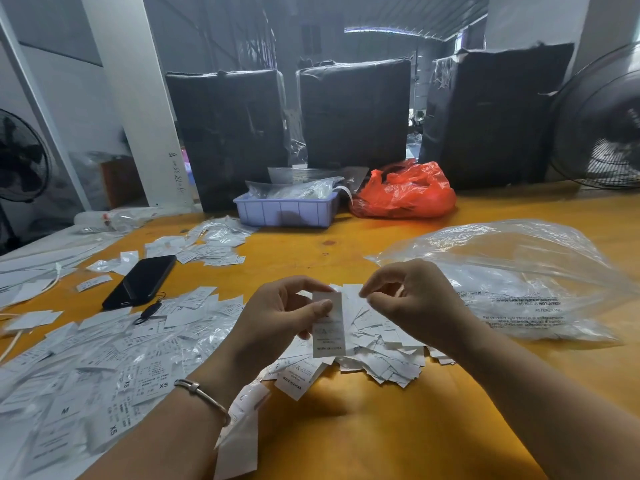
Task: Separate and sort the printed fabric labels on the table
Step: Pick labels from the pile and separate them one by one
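the left hand held one printed label upright above the loose heap of labels near the front of the table, its thumb pressed across the upper face and the fingers curled behind — a grip clamped on that single strip, apparently so the print could be read and the piece judged for its pile. the strip hung free below the thumb, with "made in china" legible near its lower end.

the right hand was raised just beside the label's top edge, thumb and forefinger drawn close together. whether that grip pinched a second label or merely touched the first could not be told; the fingertips hid the contact.

a wide spread of labels, some marked xs and m, lay to the left — probably sorted or awaiting sorting. a black phone lay among them. a clear plastic bag lay to the right; a blue tray and a red bag stood further back.
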{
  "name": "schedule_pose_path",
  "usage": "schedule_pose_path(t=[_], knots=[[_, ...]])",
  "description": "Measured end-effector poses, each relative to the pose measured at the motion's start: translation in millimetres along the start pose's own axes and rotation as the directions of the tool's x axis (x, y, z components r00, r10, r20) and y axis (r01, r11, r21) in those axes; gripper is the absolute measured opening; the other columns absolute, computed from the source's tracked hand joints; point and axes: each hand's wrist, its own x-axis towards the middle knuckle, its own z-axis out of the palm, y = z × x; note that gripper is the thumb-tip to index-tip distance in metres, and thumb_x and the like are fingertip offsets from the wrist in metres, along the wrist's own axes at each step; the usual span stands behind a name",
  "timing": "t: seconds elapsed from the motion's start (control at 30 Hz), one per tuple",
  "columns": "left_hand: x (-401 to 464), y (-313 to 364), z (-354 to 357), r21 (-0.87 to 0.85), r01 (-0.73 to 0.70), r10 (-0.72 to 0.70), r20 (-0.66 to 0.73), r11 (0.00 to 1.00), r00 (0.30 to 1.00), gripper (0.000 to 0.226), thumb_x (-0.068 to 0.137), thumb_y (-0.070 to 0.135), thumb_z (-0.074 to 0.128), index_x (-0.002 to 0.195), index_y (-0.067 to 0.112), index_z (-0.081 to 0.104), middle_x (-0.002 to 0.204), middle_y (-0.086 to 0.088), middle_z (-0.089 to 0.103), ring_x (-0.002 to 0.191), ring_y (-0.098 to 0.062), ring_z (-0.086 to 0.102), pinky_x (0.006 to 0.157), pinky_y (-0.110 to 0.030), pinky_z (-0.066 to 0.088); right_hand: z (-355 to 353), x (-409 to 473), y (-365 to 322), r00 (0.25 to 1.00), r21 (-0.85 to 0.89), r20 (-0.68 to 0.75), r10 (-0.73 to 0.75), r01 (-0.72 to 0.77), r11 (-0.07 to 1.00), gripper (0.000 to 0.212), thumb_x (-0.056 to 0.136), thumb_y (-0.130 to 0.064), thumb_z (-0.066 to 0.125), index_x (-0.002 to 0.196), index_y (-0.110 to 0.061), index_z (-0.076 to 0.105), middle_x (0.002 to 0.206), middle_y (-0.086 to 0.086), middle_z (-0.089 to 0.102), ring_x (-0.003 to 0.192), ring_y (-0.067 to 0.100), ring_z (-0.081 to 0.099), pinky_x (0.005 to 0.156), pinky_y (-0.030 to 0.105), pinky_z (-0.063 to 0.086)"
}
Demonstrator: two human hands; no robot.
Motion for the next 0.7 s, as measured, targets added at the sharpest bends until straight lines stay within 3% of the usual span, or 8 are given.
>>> schedule_pose_path(t=[0.1, 0.17, 0.3, 0.43, 0.5, 0.6, 0.7], knots=[[1.8, -0.1, -6.3, -0.032, 0.047, -0.049, -0.066, 0.998, 0.997, 0.014, 0.095, 0.006, 0.055, 0.097, 0.011, 0.068, 0.086, -0.011, 0.074, 0.073, -0.010, 0.069, 0.058, -0.018, 0.053, 0.9, 3.9, 16.0, 0.989, -0.281, -0.074, 0.130, -0.146, 0.948, 0.014, 0.084, -0.020, 0.059, 0.086, -0.021, 0.073, 0.088, -0.005, 0.070, 0.080, 0.012, 0.060, 0.069, 0.033, 0.053], [4.2, -1.3, -10.6, -0.030, 0.086, -0.089, -0.134, 0.996, 0.987, 0.019, 0.097, 0.005, 0.049, 0.095, 0.011, 0.068, 0.082, -0.006, 0.074, 0.072, -0.009, 0.068, 0.057, -0.017, 0.051, -1.9, 7.1, 26.8, 0.970, -0.363, -0.161, 0.180, -0.228, 0.903, 0.015, 0.086, -0.023, 0.058, 0.095, -0.022, 0.071, 0.101, -0.002, 0.067, 0.093, 0.016, 0.057, 0.074, 0.031, 0.048], [11.9, -10.5, -19.7, 0.176, 0.172, -0.108, -0.326, 0.969, 0.939, 0.032, 0.092, 0.001, 0.044, 0.080, 0.015, 0.070, 0.071, 0.000, 0.064, 0.068, -0.015, 0.057, 0.055, -0.024, 0.043, -14.4, 11.4, 47.4, 0.921, -0.528, -0.280, 0.270, -0.382, 0.758, 0.027, 0.084, -0.014, 0.053, 0.109, -0.019, 0.064, 0.111, 0.005, 0.061, 0.103, 0.024, 0.051, 0.085, 0.037, 0.039], [13.3, -20.8, -26.9, 0.446, 0.283, -0.144, -0.320, 0.849, 0.936, 0.036, 0.083, 0.001, 0.040, 0.074, 0.023, 0.068, 0.063, 0.003, 0.060, 0.057, -0.017, 0.049, 0.052, -0.025, 0.033, -24.1, 11.1, 60.3, 0.870, -0.493, -0.331, 0.366, -0.490, 0.719, 0.033, 0.080, -0.002, 0.049, 0.111, -0.015, 0.054, 0.117, 0.007, 0.053, 0.110, 0.027, 0.045, 0.086, 0.038, 0.033], [13.0, -24.2, -28.9, 0.533, 0.334, -0.165, -0.341, 0.777, 0.926, 0.033, 0.080, 0.004, 0.042, 0.071, 0.023, 0.066, 0.069, 0.004, 0.063, 0.062, -0.019, 0.053, 0.054, -0.026, 0.033, -27.0, 11.5, 63.6, 0.861, -0.545, -0.327, 0.389, -0.508, 0.667, 0.034, 0.082, -0.002, 0.046, 0.113, -0.014, 0.052, 0.117, 0.008, 0.053, 0.112, 0.029, 0.045, 0.088, 0.039, 0.034], [12.3, -25.7, -31.0, 0.655, 0.386, -0.158, -0.380, 0.650, 0.911, 0.026, 0.077, 0.006, 0.045, 0.070, 0.018, 0.066, 0.072, 0.005, 0.065, 0.069, -0.020, 0.058, 0.055, -0.025, 0.037, -29.5, 12.0, 66.7, 0.845, -0.635, -0.291, 0.449, -0.521, 0.570, 0.025, 0.085, -0.012, 0.051, 0.110, -0.013, 0.055, 0.114, 0.008, 0.052, 0.113, 0.029, 0.045, 0.091, 0.040, 0.035], [12.4, -27.0, -33.8, 0.723, 0.418, -0.171, -0.392, 0.550, 0.904, 0.020, 0.075, 0.004, 0.048, 0.074, 0.010, 0.067, 0.078, -0.006, 0.066, 0.072, -0.025, 0.058, 0.058, -0.028, 0.036, -29.6, 12.4, 72.2, 0.812, -0.688, -0.252, 0.526, -0.532, 0.493, 0.029, 0.092, -0.031, 0.054, 0.115, -0.014, 0.058, 0.124, 0.009, 0.050, 0.122, 0.029, 0.040, 0.098, 0.042, 0.033]])
